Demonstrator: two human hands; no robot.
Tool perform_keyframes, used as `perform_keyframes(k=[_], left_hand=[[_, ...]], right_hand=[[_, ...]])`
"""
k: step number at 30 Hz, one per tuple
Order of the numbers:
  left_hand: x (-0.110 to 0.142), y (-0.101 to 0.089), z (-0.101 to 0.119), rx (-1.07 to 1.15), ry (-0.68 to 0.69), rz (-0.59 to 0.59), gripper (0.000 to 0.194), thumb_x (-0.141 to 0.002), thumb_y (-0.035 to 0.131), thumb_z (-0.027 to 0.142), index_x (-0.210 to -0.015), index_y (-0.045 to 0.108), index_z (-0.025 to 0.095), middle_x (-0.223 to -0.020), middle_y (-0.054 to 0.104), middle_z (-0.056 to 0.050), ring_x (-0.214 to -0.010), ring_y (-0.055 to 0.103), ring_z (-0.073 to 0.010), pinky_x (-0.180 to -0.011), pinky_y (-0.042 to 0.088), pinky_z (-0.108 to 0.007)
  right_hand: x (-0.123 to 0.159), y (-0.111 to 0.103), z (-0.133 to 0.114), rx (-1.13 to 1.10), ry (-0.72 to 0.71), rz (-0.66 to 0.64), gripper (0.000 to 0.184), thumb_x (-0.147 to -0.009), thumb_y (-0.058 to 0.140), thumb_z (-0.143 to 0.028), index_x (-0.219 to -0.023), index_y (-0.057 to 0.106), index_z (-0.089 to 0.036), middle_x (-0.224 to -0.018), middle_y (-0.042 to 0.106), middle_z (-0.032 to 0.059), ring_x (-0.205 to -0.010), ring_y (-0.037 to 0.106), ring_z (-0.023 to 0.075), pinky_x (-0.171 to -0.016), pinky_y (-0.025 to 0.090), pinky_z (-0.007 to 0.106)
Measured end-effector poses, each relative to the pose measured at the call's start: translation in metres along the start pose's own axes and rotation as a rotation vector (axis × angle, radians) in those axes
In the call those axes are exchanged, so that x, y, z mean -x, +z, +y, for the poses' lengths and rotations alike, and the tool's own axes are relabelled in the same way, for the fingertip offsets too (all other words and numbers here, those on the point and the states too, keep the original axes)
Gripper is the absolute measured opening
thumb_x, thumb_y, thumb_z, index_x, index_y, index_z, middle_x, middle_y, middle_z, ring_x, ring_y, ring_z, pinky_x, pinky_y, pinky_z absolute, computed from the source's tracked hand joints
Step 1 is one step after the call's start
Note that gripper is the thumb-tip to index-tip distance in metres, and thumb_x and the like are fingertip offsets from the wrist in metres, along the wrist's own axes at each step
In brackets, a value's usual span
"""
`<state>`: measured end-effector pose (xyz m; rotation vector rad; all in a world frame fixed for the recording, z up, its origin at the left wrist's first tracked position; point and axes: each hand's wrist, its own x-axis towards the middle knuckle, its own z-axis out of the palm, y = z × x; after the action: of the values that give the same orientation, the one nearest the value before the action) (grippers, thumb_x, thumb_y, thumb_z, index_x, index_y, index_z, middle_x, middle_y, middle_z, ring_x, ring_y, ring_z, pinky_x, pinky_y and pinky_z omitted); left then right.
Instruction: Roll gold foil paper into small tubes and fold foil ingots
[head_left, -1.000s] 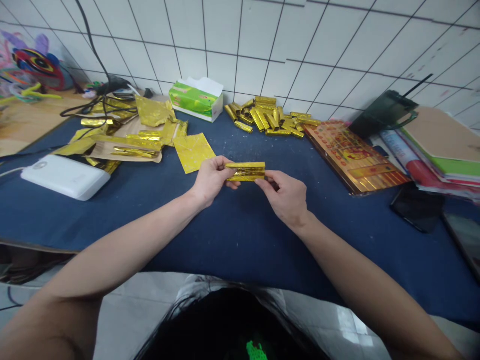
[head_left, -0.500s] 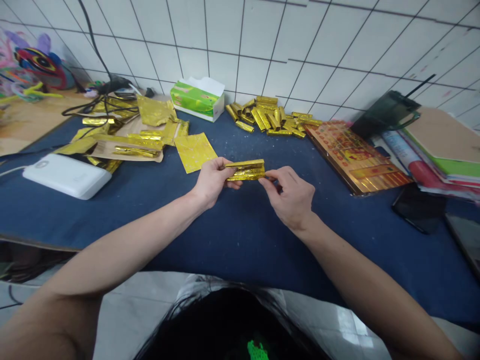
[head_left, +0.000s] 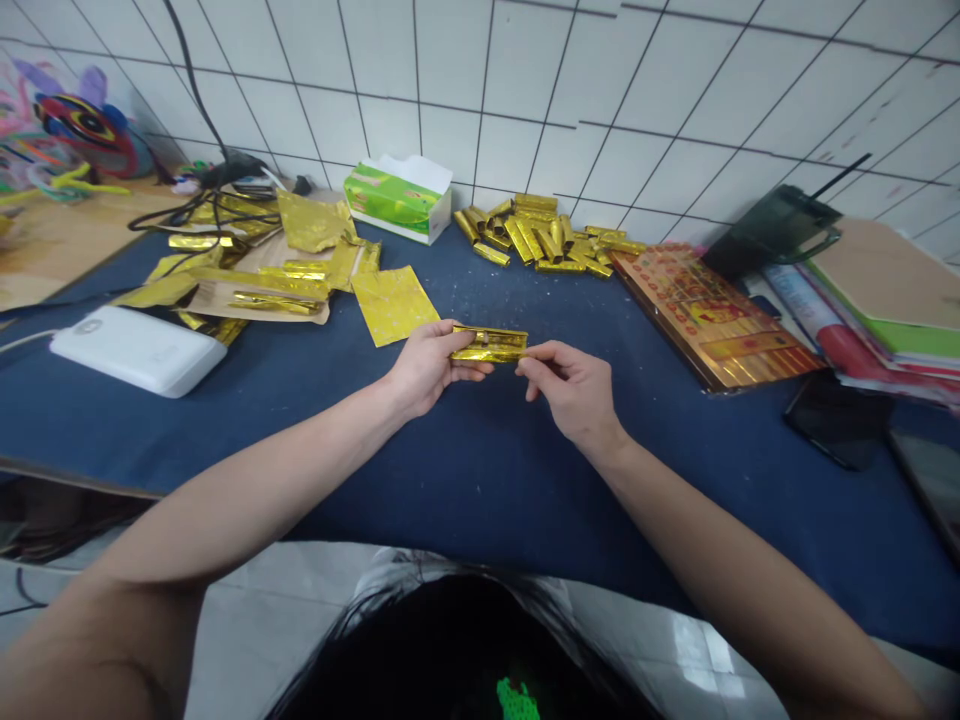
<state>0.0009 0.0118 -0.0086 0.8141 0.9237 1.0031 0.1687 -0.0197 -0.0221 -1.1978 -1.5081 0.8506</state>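
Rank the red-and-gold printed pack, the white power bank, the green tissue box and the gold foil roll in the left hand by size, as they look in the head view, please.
1. Red-and-gold printed pack
2. White power bank and green tissue box: too close to rank, since the box sits farther away
3. Gold foil roll

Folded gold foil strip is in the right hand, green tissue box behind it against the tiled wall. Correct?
Not quite: the folded gold foil strip is in the left hand, not the right hand, as the head view shows. The green tissue box behind it against the tiled wall is as you said.
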Motion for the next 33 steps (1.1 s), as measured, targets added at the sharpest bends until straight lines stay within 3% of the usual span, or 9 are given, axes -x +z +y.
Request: perform_keyframes(k=[2,6,9,12,19,24,29,33], left_hand=[[0.001,-0.001,0.001,-0.037,0.010,-0.018,0.006,-0.077,0.049,0.009,-0.079,0.052,0.013,-0.066,0.065,-0.004,-0.049,0.062,-0.0121,-0.046,0.049,-0.020],[0.003,-0.002,0.003,-0.112,0.069,-0.097,0.024,-0.071,0.053,0.009,-0.094,0.057,0.013,-0.080,0.067,-0.005,-0.056,0.064,-0.0119,-0.050,0.050,-0.021],[0.004,-0.003,0.005,-0.133,0.075,-0.168,0.025,-0.072,0.055,0.014,-0.095,0.060,0.012,-0.086,0.068,-0.007,-0.062,0.065,-0.0130,-0.054,0.052,-0.022],[0.003,-0.003,0.006,-0.155,0.073,-0.167,0.021,-0.072,0.058,0.019,-0.090,0.063,0.010,-0.081,0.068,-0.007,-0.061,0.065,-0.0134,-0.053,0.052,-0.022],[0.002,-0.001,0.006,-0.225,0.061,-0.116,0.017,-0.072,0.056,0.010,-0.087,0.063,0.009,-0.073,0.067,-0.006,-0.055,0.064,-0.0119,-0.050,0.051,-0.019],[0.002,-0.003,0.006,-0.348,0.067,-0.166,0.021,-0.072,0.059,0.012,-0.092,0.063,0.009,-0.074,0.069,-0.007,-0.059,0.065,-0.0131,-0.053,0.051,-0.021],[0.003,-0.004,0.007,-0.516,0.114,-0.254,0.017,-0.071,0.061,0.013,-0.087,0.065,0.010,-0.065,0.067,-0.004,-0.055,0.061,-0.0089,-0.053,0.048,-0.018],[0.004,-0.003,0.008,-0.520,0.111,-0.292,0.012,-0.073,0.058,0.013,-0.083,0.065,0.010,-0.063,0.066,-0.002,-0.053,0.058,-0.0071,-0.053,0.047,-0.017]], right_hand=[[-0.003,-0.001,0.002,-0.046,0.010,0.041,0.014,-0.075,0.059,-0.031,-0.074,0.061,-0.018,-0.061,0.060,-0.0031,-0.042,0.050,0.0068,-0.044,0.041,0.023],[-0.007,-0.003,0.006,-0.133,0.043,0.090,0.014,-0.075,0.059,-0.031,-0.072,0.058,-0.018,-0.061,0.060,-0.0033,-0.039,0.049,0.0060,-0.042,0.040,0.022],[-0.010,-0.004,0.008,-0.150,0.081,0.092,0.015,-0.074,0.060,-0.031,-0.070,0.057,-0.017,-0.060,0.059,-0.0035,-0.039,0.049,0.0059,-0.041,0.040,0.021],[-0.010,-0.005,0.008,-0.160,0.109,0.082,0.015,-0.074,0.059,-0.031,-0.069,0.056,-0.017,-0.059,0.058,-0.0034,-0.039,0.048,0.0058,-0.041,0.039,0.021],[-0.011,-0.005,0.005,-0.190,0.153,0.066,0.013,-0.072,0.058,-0.028,-0.066,0.055,-0.017,-0.057,0.058,-0.0032,-0.039,0.048,0.0056,-0.041,0.038,0.022],[-0.012,-0.006,0.008,-0.199,0.133,0.076,0.013,-0.072,0.059,-0.028,-0.066,0.056,-0.017,-0.057,0.058,-0.0031,-0.039,0.048,0.0057,-0.041,0.037,0.022],[-0.012,-0.006,0.009,-0.157,0.122,0.078,0.014,-0.072,0.060,-0.029,-0.066,0.056,-0.017,-0.055,0.056,-0.0039,-0.039,0.048,0.0061,-0.041,0.038,0.022],[-0.013,-0.008,0.010,-0.163,0.124,0.063,0.014,-0.072,0.061,-0.029,-0.066,0.056,-0.017,-0.052,0.054,-0.0049,-0.039,0.047,0.0062,-0.041,0.038,0.022]])
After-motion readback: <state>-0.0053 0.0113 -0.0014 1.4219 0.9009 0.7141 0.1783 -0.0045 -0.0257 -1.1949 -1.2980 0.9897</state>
